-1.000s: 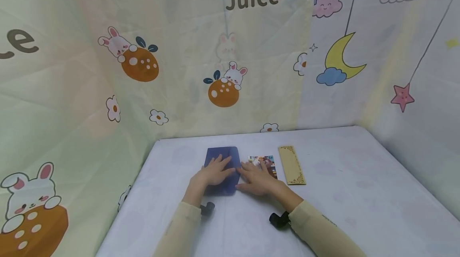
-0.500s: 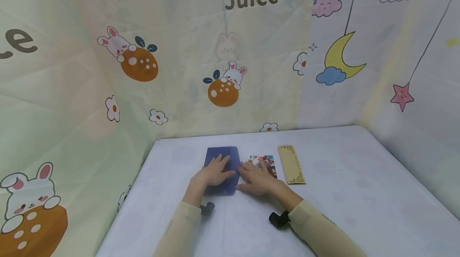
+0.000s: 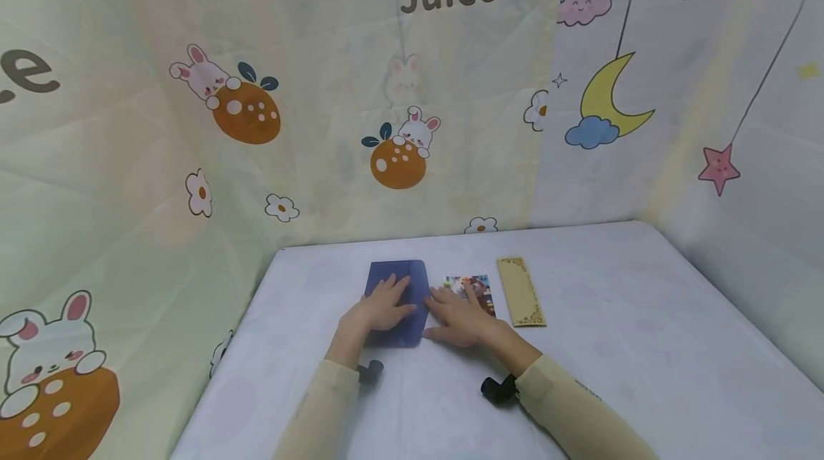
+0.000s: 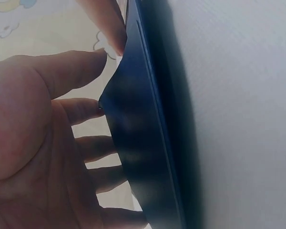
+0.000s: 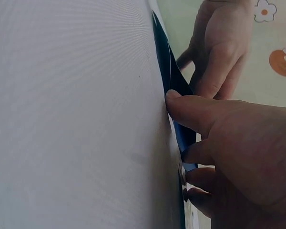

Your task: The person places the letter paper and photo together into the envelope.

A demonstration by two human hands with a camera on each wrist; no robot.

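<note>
A flat dark blue booklet with rounded right corners lies on the table. My left hand rests on its top with the fingers straight and spread. In the left wrist view, the fingertips of this hand touch the blue cover, which bulges up slightly. My right hand lies at the booklet's right edge, fingers spread. In the right wrist view, the thumb of the right hand touches the blue edge. A colourful picture card is partly hidden behind the right hand.
To the right of the card lies a tan strip with ornate gold-brown corners. A white cloth covers the table. Printed fabric walls stand behind and at both sides. Black wrist cameras sit under the sleeves.
The head view has shifted slightly. Both hands, the booklet, the card and the strip keep their places.
</note>
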